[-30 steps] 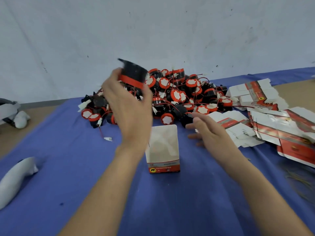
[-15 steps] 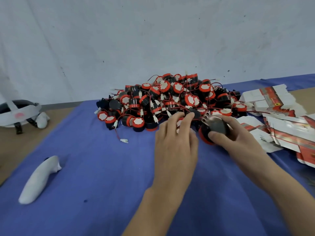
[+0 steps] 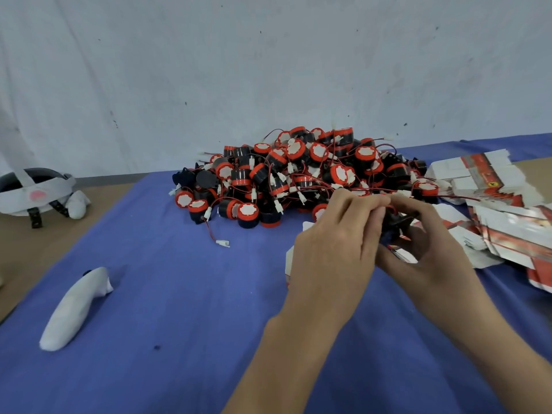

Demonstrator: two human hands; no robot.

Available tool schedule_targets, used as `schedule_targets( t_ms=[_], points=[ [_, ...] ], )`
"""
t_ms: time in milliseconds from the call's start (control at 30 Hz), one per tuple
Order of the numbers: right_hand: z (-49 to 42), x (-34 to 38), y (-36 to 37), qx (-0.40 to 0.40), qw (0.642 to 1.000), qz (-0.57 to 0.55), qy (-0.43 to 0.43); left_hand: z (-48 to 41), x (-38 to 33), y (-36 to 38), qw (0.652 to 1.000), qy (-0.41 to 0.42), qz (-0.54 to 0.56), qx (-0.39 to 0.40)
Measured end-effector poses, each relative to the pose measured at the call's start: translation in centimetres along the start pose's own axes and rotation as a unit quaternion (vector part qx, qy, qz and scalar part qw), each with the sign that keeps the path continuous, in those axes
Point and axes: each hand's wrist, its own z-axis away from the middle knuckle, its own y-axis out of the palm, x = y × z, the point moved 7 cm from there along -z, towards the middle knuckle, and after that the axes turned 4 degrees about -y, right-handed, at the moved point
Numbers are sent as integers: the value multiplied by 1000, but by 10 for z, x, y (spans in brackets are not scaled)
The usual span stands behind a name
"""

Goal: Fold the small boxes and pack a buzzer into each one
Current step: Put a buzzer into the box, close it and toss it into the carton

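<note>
A heap of black and red buzzers (image 3: 298, 177) with red wires lies at the back of the blue cloth (image 3: 185, 294). My right hand (image 3: 430, 246) grips one black buzzer (image 3: 397, 224) just in front of the heap. My left hand (image 3: 337, 246) meets it there, its fingertips pinching at the buzzer's red wire. A folded white and red small box (image 3: 291, 258) stands behind my left hand, mostly hidden by it. Flat unfolded boxes (image 3: 490, 204) are stacked to the right.
A white wrapped controller (image 3: 74, 306) lies on the cloth at the left. A headset with a white strap (image 3: 35, 192) rests on the brown table (image 3: 27, 249) at far left. A grey wall stands behind the heap. A loose wire with a white plug (image 3: 221, 242) trails from the heap.
My left hand carried a buzzer down from above the heap and handed it to my right hand. Both hands have come together on it above the box. The camera has shifted left.
</note>
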Motion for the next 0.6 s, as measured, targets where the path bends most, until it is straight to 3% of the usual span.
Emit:
schedule_targets(
  t_ms=[300,433,600],
  points=[
    [0,-8,-8,-131,966,-208,82,0,6,-1,994,-40,101,-5],
    [-3,-23,-10,-195,893,-369,168,3,20,7,978,-119,167,38],
    [0,-20,16,-147,809,-526,217,2,27,15,927,-192,312,83]
  ],
)
